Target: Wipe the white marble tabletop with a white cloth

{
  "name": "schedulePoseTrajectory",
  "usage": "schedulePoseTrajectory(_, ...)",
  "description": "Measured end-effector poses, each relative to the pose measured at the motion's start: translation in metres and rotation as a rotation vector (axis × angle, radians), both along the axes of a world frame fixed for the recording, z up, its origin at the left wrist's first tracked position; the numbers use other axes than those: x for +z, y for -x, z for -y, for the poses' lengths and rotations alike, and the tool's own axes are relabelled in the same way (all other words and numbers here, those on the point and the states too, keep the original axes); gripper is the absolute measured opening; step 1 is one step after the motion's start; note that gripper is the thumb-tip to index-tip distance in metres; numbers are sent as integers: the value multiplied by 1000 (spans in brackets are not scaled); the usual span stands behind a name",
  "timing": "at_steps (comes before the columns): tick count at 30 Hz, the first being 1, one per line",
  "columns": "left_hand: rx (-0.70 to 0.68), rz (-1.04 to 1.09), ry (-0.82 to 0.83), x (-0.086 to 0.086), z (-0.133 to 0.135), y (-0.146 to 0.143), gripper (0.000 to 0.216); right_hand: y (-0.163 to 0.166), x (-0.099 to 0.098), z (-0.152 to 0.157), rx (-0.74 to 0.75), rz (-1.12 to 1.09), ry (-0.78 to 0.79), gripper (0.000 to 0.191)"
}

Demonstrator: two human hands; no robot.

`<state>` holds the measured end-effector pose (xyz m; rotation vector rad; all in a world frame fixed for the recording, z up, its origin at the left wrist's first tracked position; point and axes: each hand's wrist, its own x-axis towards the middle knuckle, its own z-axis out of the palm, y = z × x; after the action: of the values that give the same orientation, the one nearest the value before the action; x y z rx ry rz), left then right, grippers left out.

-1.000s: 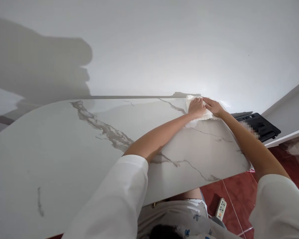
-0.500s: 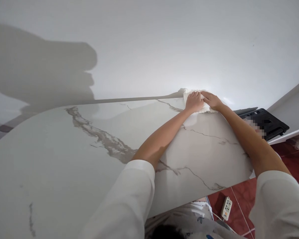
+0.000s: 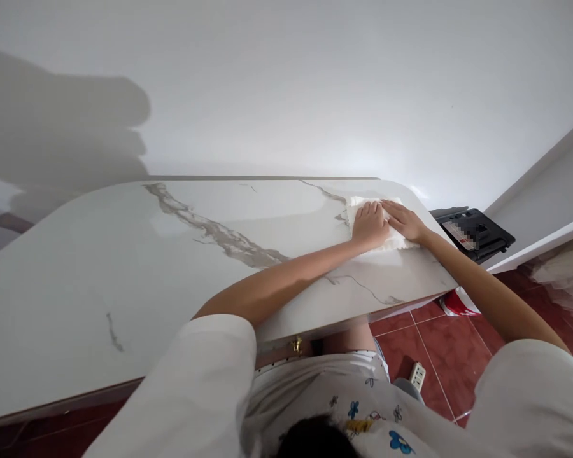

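A crumpled white cloth (image 3: 397, 240) lies on the marble-patterned tabletop (image 3: 286, 219), toward its right end. My left hand (image 3: 370, 224) presses down on the cloth, its fingers bent over it. Beside it, my right hand (image 3: 405, 221) lies flat on the cloth's right part with fingers stretched out toward the left hand. The fingertips of both hands are close together. Most of the cloth's middle is hidden under the hands.
A white wall (image 3: 286, 89) rises behind the table's far edge. Past the right end is a black case (image 3: 477, 235). Below, on the red tiled floor (image 3: 449, 337), lie a white power strip (image 3: 417, 376) and a red-and-white item (image 3: 459, 303).
Both hands have drawn the cloth back from the table's far edge, nearer to me. The view has shifted too, so more of the table's near edge and floor shows.
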<state>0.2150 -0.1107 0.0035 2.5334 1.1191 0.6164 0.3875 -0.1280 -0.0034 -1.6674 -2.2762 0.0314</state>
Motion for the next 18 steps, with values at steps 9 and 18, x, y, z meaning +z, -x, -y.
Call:
schedulePoseTrajectory(9, -40, -2, 273, 11, 105, 34, 63, 31, 3, 113, 85, -22, -23, 55)
schedulePoseTrajectory(18, -104, 71, 364, 17, 116, -24, 62, -34, 4, 127, 55, -55, -6, 56)
